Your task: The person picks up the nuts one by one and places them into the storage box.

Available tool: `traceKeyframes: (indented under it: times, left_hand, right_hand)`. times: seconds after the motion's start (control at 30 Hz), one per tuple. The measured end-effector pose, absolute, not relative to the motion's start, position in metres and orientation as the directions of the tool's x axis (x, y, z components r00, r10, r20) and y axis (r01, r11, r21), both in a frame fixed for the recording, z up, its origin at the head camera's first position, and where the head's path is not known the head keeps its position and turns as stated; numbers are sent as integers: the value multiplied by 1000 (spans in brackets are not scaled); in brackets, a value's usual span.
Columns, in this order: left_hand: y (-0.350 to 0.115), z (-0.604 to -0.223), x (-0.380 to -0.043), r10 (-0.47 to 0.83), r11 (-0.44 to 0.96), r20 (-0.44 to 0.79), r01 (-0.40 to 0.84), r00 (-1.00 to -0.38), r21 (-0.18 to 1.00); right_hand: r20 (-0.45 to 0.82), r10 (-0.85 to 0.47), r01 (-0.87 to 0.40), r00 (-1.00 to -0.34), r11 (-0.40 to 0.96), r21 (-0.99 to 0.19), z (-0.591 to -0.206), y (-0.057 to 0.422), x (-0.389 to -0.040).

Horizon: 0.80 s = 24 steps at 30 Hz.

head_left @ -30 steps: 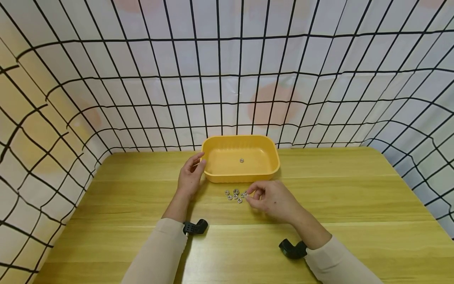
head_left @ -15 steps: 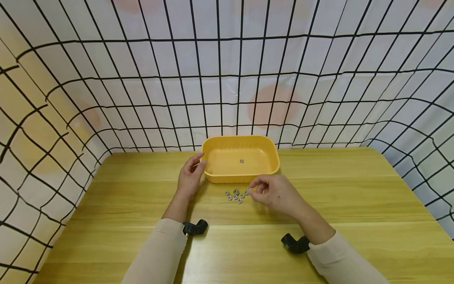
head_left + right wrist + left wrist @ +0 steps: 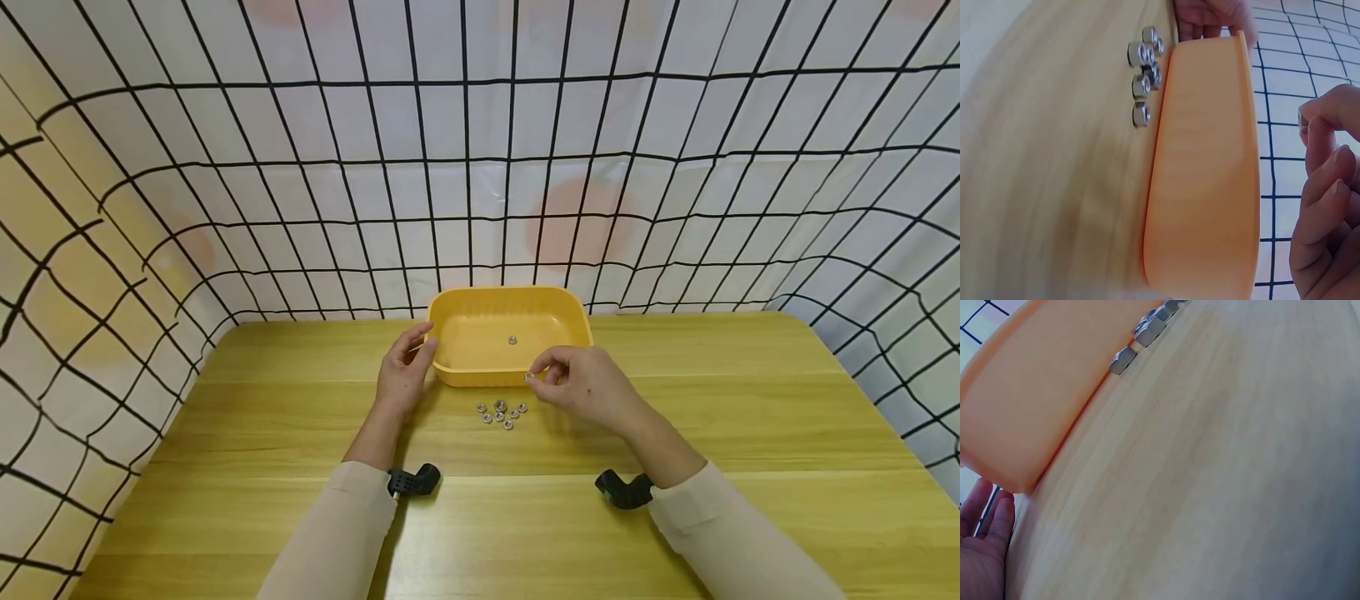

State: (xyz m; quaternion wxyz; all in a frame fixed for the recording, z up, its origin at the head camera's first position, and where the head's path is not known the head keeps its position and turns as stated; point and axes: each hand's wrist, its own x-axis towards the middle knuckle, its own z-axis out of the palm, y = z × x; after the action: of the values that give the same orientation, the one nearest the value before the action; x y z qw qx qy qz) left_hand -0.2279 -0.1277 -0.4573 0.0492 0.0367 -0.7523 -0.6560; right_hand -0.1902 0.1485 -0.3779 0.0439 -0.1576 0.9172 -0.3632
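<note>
My right hand pinches a small metal hex nut between thumb and index finger, raised at the front right rim of a yellow plastic bin. In the right wrist view the other fingers curl loosely below the nut. At the bin's left end is my left hand, its relaxed fingers right at the rim and wall. One nut lies on the bin floor. Several more nuts, among them a larger one, sit in a loose cluster on the table just in front of the bin.
The bin stands near the back of a wooden table. Behind the table and along both sides rises a black wire grid with pale sheeting behind it. Each wrist wears a black camera mount, such as the right one.
My right hand has lifted a nut from the right side of the cluster and moved it up and away to the bin's front rim. The left hand has stayed in place.
</note>
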Motion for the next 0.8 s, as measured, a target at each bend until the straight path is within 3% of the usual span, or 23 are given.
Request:
traceKeyframes:
  times: [0.4,0.8]
  left_hand:
    - [-128,-458,-228,-117,135,33,17,-993,991]
    - [-127,-457,-229,-127,139,25,7,-992,990]
  right_hand:
    - [47,-300,-258,-953,721,-643,-374,146,-215]
    - [24,-251,-193,-968,677,-710,-380,137,-230]
